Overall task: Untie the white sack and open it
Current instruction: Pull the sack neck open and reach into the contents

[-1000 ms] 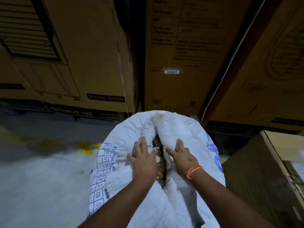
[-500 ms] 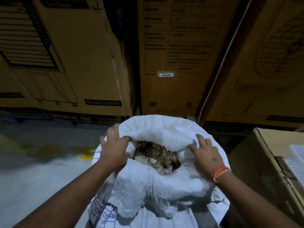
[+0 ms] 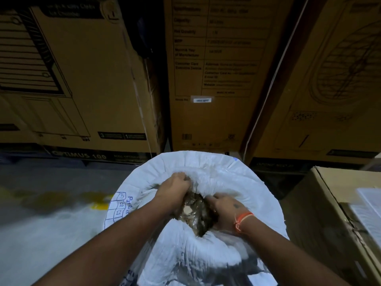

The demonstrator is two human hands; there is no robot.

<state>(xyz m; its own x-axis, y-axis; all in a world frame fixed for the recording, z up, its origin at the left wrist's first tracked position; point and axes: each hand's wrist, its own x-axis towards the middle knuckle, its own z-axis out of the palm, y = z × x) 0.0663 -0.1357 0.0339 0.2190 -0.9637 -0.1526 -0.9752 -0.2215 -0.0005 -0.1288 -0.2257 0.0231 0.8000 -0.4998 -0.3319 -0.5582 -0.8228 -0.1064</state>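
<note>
Tall cardboard cartons (image 3: 222, 75) line the back of this dim storeroom, and a smaller open box (image 3: 338, 215) stands at the right on the grey concrete floor (image 3: 51, 234). Between them, directly below the person, sits the white sack (image 3: 206, 168) — its mouth already loose and rolled outward into a thick collar. Inside shows a clear plastic liner (image 3: 195, 213) packed with brownish contents I cannot identify.

Both hands are down in the opening. The left hand (image 3: 175, 188) has its fingers curled round the far-left edge of the mouth, gripping fabric and perhaps liner together. The right hand (image 3: 226, 209), an orange thread at its wrist, is curled on the near-right edge, knuckles up.

No tie is visible, so the step now looks like widening. To do it well, I'd say pull the two edges apart evenly and fold the collar down — gently, so the liner doesn't tear or spill.
</note>
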